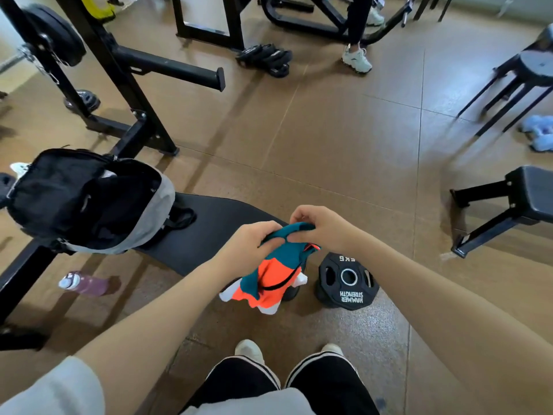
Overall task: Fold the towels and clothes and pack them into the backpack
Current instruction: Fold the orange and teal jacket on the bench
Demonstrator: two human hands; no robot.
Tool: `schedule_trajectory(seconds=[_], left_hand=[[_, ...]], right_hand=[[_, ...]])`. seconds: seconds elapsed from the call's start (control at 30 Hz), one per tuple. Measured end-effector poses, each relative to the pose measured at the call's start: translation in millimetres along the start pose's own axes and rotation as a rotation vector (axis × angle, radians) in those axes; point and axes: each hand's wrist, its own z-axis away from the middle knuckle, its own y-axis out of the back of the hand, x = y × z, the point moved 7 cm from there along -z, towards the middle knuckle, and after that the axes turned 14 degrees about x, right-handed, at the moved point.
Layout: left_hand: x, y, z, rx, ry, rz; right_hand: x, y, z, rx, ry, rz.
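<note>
One garment point(273, 275), teal and orange with white edges, hung crumpled and unfolded in the air above the end of the bench pad point(209, 232). Both hands gripped its top edge: the left hand point(250, 242) curled round bunched cloth, the right hand point(321, 227) pinching just beside it. Folding looked barely begun. To the left, the backpack point(89, 202) lay unzipped on the bench with dark contents inside, so some packing seemed done. A weight plate point(348, 280) sat on the floor nearby.
</note>
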Motion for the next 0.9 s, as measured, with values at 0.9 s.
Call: schedule_trajectory(seconds=[0.9], left_hand=[[96.9, -66.9, -45.9, 0.432, -0.113, -0.439]], right_hand=[[106.3, 176.9, -36.5, -0.004, -0.101, -0.519]])
